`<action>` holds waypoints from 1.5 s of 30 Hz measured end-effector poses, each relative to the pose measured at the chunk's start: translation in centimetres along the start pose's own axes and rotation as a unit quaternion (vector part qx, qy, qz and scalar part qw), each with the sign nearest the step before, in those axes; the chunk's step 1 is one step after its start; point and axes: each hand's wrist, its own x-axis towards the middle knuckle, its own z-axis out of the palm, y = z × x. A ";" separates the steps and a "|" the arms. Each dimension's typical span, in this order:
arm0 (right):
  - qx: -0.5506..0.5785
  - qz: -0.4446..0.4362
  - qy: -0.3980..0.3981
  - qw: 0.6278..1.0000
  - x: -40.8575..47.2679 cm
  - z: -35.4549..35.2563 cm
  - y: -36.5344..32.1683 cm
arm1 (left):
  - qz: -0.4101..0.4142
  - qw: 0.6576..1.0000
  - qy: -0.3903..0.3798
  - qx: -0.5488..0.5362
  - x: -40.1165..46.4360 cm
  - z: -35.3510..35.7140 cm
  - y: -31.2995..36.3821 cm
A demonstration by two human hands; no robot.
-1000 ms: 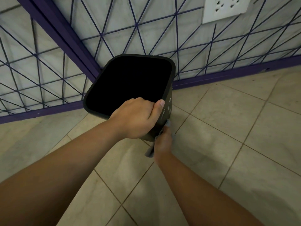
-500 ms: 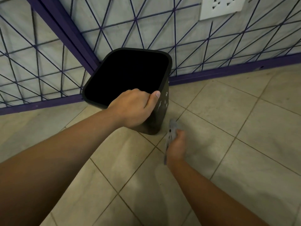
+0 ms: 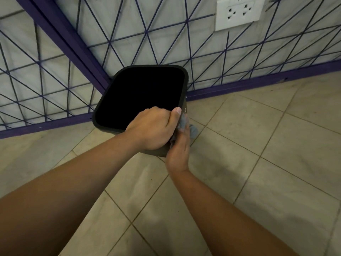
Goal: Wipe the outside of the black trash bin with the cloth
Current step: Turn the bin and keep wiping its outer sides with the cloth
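Left grip [image 3: 153, 130] clamped over near rim of black trash bin [image 3: 185, 93], fingers curled over the edge, thumb lying along the rim corner, steadying it. Right grip [image 3: 180, 146] holds grey cloth [image 3: 184, 124] bunched against the bin's right outer wall, just under the left thumb; fingers wrapped round the cloth, palm side facing the wall. A lump of cloth sticks out to the right of the fingers, near the floor [image 3: 258, 145].

Bin sits on tiled floor in the corner by the purple wire grid panel [image 3: 145, 34], tilted toward the camera so the open mouth shows; inside is plain dark. Wall socket [image 3: 238, 12] up at top right, well apart.

Key relation: wall being wiped lies directly left of the right grip, touching through the cloth. Bin's long axis runs from the rim down and toward the person, so a stroke likely follows that line, rim to base. Right hand is the nearer one to that wall; left only anchors. Far and left walls hidden from view, probably need the bin turned to reach
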 end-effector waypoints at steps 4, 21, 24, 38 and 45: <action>-0.007 0.025 0.007 1.000 -0.8 0.9 -0.1 | 0.003 1.000 -0.010 -0.004 0.0 0.0 -0.3; 0.030 0.050 0.010 0.998 0.9 1.0 0.0 | 0.000 1.000 -0.021 -0.024 -0.1 -0.5 0.1; 0.025 0.043 0.037 0.998 1.2 0.6 0.4 | -0.003 1.000 -0.012 -0.021 -0.3 -0.4 0.2; -0.013 0.053 0.005 0.998 1.0 0.7 0.3 | 0.010 0.999 -0.012 -0.034 -0.3 -0.5 0.1; -0.035 0.043 0.020 0.998 0.3 1.0 0.8 | 0.023 0.999 -0.021 -0.020 -0.2 -0.7 -0.1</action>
